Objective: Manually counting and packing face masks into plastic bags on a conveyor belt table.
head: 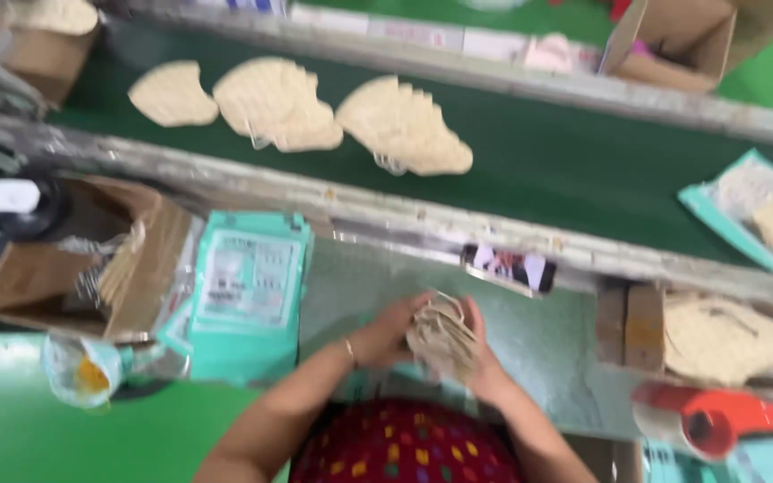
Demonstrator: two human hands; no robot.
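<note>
Here, grip: both hands close around one stack of tan fan-shaped paper pieces [443, 338], held edge-up between them just above the counter [360, 286].
Left hand [388, 329]: fingers curled against the stack's left side, a thin bangle at the wrist; the grip is closed on the stack.
Right hand [483, 358]: pressed to the stack's right side, fingers wrapped over its top edge; also closed on the stack.
Stack: straight in front of the person's red patterned top [404, 447], over the pale green counter; motion blur hides its finer detail.
Teal pouches [248, 291]: a pile lying flat on the counter, left of the stack and near it.
Open cardboard box [55, 268]: further left of the stack, beyond the pouches, with tan pieces standing inside.
Conveyor belt [547, 156]: dark green, beyond the stack, behind a worn rail.
Fanned paper heaps [404, 125]: three on the belt, up and left of the stack, well apart from it.
Orange tape roll [713, 420]: right of the stack, at the counter's edge.
Box of tan pieces [717, 340]: right of the stack, just above the tape roll.
</note>
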